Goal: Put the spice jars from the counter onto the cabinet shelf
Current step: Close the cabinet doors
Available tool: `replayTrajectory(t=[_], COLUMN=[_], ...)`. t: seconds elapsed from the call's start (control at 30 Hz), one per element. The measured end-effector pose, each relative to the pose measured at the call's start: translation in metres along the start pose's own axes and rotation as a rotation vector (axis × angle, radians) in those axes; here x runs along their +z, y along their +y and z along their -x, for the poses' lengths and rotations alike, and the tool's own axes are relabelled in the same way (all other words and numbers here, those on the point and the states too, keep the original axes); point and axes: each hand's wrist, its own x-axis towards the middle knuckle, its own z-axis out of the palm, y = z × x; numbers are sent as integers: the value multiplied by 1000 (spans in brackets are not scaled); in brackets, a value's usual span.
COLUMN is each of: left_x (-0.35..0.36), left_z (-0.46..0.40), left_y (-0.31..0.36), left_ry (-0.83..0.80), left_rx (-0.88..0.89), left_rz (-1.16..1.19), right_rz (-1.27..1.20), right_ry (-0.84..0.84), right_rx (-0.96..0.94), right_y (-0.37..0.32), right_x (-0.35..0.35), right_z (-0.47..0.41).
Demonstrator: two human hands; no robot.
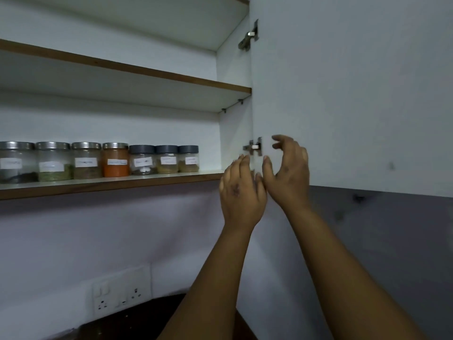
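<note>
Seven jars sit in a row on the lower shelf, your hands – left, right – both empty, fingers loosely curled near the door hinge – swing the door carelessly and it could pinch fingers.

Above me the white cabinet door stands swung open to my right, hung on two metal hinges, the upper hinge and the lower hinge. An upper shelf with a brown wooden edge carries nothing I can see. Low on the pale wall sits a white switch and socket plate, above a dark countertop.
</note>
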Motion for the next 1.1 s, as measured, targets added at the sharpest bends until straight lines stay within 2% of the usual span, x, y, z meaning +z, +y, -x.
replayTrajectory(t=[0.17, 0.23, 0.3, 0.37, 0.43, 0.5, 0.67, 0.77, 0.87, 0.97, 1.1], left_x=[24, 36, 48, 58, 64, 66, 40, 6, -42, -93, -145], left_z=[0, 4, 9, 14, 20, 25, 22, 12, 1, -7, -14], left_y=[102, 142, 177, 205, 226, 239, 241, 227, 197, 162, 116], left_ry=[-1, -17, -54, -109, -174, -230, -229, -135, 36, 171, 190], left_rx=[-11, -17, -19, -41, -77, -128, -174, -219, -277, -274, -210], left_rz=[161, 247, 316, 372, 419, 454, 488, 533, 567, 488, 275], right_rz=[323, 467, 532, 442, 202, -21, -109, -99, -101, -55, -215], right_ry=[150, 186, 186, 105, -78, -233, -286, -286, -286, -357, -475], right_rx=[-95, -41, 91, 278, 508, 625, 526, 431, 287, 141, 56], right_y=[25, 38, 52, 67, 78, 82, 54, 15, -31, -74, -122], right_x=[-112, -155, -191, -215, -227, -231, -233, -217, -189, -156, -95], right_z=[-33, -42, -48, -52, -53, -49, -36, -25, -8, 8, 31])
